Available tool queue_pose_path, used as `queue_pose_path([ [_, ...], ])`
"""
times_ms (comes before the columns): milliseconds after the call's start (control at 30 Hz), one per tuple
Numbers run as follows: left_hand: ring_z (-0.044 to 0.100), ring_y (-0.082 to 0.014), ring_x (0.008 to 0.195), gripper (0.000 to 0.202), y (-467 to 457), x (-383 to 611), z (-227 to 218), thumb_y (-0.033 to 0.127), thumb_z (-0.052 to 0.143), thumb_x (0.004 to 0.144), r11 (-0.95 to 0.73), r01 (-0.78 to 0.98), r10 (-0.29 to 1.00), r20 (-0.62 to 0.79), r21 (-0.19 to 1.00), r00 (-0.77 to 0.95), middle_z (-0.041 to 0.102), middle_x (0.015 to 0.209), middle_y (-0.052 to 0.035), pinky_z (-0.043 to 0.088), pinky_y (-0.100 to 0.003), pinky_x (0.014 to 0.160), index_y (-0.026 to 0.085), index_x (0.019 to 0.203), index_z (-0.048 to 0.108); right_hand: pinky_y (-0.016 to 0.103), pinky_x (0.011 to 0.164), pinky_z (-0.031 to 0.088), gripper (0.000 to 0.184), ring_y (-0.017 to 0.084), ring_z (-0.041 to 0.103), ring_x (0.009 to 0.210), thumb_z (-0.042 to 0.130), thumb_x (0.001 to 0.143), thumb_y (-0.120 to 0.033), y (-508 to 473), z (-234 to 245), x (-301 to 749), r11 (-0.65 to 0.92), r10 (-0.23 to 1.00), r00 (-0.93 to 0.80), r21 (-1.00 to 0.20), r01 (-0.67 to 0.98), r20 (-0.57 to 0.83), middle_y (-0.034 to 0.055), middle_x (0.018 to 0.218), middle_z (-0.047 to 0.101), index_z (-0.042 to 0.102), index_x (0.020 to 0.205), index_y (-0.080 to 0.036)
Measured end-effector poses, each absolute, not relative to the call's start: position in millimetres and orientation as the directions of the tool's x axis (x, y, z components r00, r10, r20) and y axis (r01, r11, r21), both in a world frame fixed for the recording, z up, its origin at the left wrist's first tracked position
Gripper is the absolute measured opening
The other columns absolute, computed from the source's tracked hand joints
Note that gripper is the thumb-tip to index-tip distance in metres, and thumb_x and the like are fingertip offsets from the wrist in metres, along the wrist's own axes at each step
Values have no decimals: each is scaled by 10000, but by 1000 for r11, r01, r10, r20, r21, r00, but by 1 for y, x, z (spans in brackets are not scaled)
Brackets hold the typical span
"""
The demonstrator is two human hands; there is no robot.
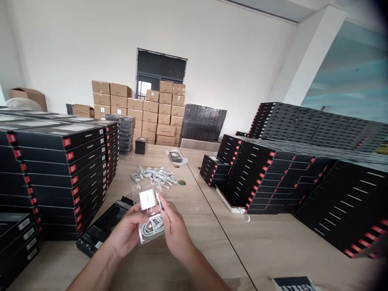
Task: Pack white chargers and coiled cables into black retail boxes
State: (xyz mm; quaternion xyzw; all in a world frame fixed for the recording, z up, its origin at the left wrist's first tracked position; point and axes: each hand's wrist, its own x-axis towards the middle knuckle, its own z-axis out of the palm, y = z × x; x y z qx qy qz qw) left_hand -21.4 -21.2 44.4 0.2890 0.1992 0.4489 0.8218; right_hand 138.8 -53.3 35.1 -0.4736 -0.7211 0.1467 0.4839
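Note:
Both my hands hold a clear plastic tray (149,210) above the wooden table (273,242). A white charger block sits in its upper part and a coiled white cable in its lower part. My left hand (125,230) grips the tray's left side. My right hand (174,230) grips its right side, thumb on the edge. An open black box (103,226) lies on the table just left of my hands. A heap of coiled white cables (154,176) lies beyond the tray.
Tall stacks of black boxes with red tabs stand at the left (57,173) and right (273,178). Brown cartons (145,113) are piled at the far wall beside dark tray stacks (203,121). A printed sheet (294,283) lies at the near right edge.

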Motion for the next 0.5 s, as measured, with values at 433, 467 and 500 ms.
queue_pose_path([
  [433,702,-249,875,378,-15,-26,45,53,613,622,438,-627,817,6,644,577,755,963,-97,525,-391,832,137,981,694,271,603,494,535,163,643,711,701,793,-422,-44,39,160,64,992,-85,-961,-269,90,25,875,687,595,1283,-235],
  [467,704,-243,842,374,-14,-26,45,51,618,616,427,-621,824,0,657,567,756,941,-91,531,-379,800,138,971,696,273,609,498,546,169,644,732,727,774,-394,-46,40,159,52,988,-127,-968,-244,85,22,882,686,596,1282,-243],
  [500,704,-240,821,369,-14,-27,45,50,622,610,420,-615,828,-4,667,561,757,923,-87,532,-372,782,139,960,698,277,622,503,562,177,646,764,749,756,-371,-47,41,158,52,983,-158,-975,-216,88,21,894,686,596,1284,-250],
])
